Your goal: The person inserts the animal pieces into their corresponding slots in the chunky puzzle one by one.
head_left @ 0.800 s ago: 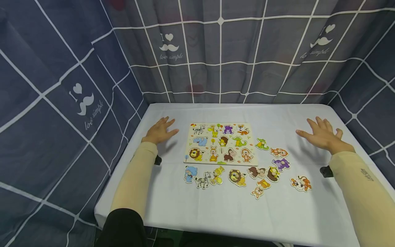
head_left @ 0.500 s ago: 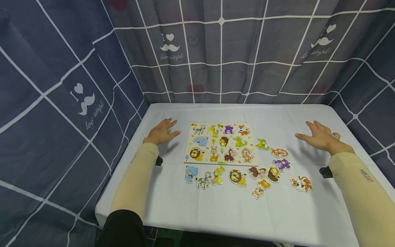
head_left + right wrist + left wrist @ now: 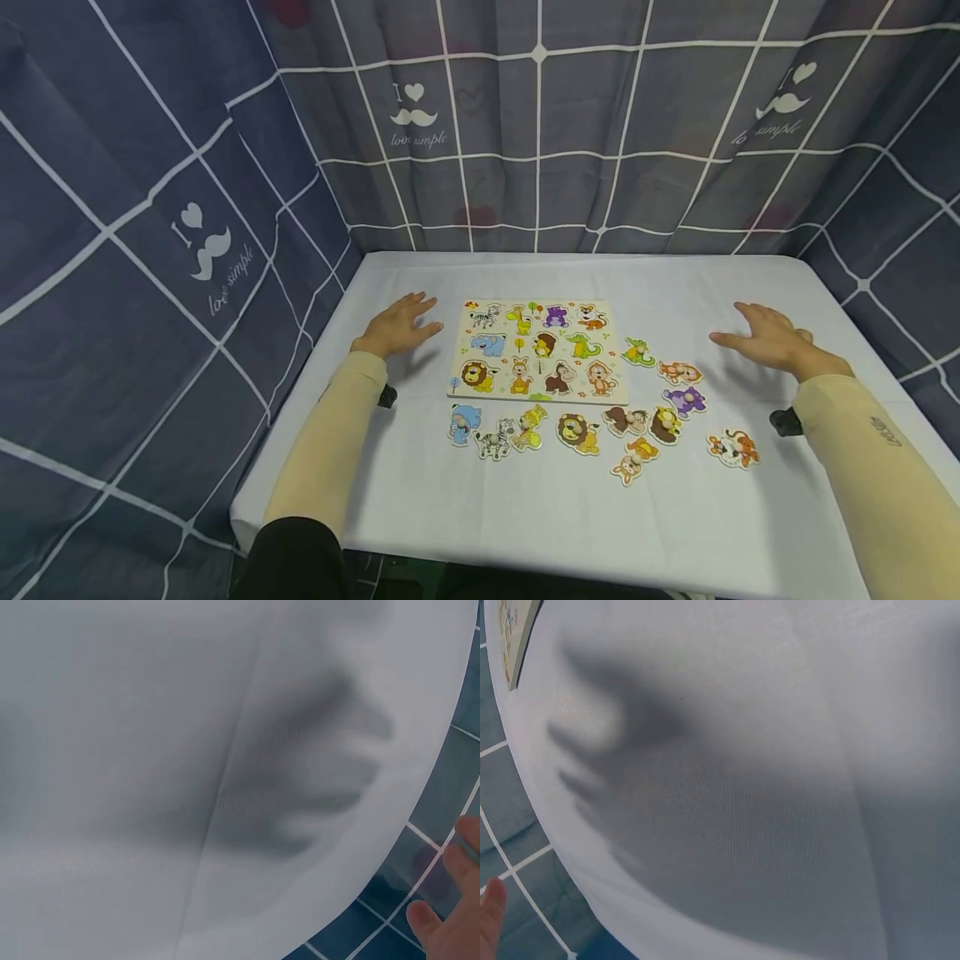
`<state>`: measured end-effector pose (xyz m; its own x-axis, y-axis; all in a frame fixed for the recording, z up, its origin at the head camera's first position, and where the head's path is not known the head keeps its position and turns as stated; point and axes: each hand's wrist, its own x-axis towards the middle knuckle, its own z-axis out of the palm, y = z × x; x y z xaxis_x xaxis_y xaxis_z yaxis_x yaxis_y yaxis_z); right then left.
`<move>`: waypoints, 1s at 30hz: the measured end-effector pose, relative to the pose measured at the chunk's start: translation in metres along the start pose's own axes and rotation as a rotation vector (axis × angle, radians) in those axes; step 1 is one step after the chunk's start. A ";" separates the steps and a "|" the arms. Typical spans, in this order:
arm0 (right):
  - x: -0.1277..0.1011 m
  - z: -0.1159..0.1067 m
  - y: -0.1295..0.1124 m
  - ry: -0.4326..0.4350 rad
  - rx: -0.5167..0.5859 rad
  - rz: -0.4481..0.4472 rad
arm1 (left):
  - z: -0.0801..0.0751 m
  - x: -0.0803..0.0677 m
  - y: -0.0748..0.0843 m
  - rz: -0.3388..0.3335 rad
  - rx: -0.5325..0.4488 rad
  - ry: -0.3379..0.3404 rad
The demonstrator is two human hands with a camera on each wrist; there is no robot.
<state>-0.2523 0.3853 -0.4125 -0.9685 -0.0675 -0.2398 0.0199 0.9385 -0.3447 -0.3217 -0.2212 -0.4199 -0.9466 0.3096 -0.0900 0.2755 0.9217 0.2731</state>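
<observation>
A wooden animal puzzle board [image 3: 537, 348] lies in the middle of the white table [image 3: 525, 508]. Several loose animal pieces lie below and right of it, among them a lion [image 3: 576, 432], a zebra [image 3: 494, 438] and a green crocodile [image 3: 638, 352]. My left hand [image 3: 397, 326] hovers flat with straight fingers just left of the board and holds nothing. My right hand [image 3: 765, 342] hovers with spread fingers right of the loose pieces, also empty. The left wrist view shows a fingertip [image 3: 489, 915] and the board's corner [image 3: 517, 634]; the right wrist view shows fingertips [image 3: 450, 900].
Dark blue checked curtains [image 3: 150, 208] close in the table at the left, back and right. The table's front edge [image 3: 450, 554] runs near my body. Bare white cloth [image 3: 742, 787] lies under each hand.
Both hands have drifted slightly inward toward the board and pieces, the right hand dropping a little. The board and pieces have not moved.
</observation>
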 end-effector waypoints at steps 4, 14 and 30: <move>0.002 0.003 -0.004 -0.009 0.007 -0.013 | 0.000 0.000 0.002 0.003 -0.013 -0.005; 0.003 0.010 -0.015 -0.045 0.030 -0.031 | 0.005 -0.006 0.004 0.037 -0.019 -0.014; 0.005 0.023 -0.029 -0.038 0.123 -0.113 | 0.014 -0.015 0.007 0.078 0.011 -0.048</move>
<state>-0.2523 0.3499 -0.4246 -0.9562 -0.1855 -0.2263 -0.0565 0.8757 -0.4795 -0.3028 -0.2165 -0.4303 -0.9133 0.3908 -0.1150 0.3497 0.8969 0.2708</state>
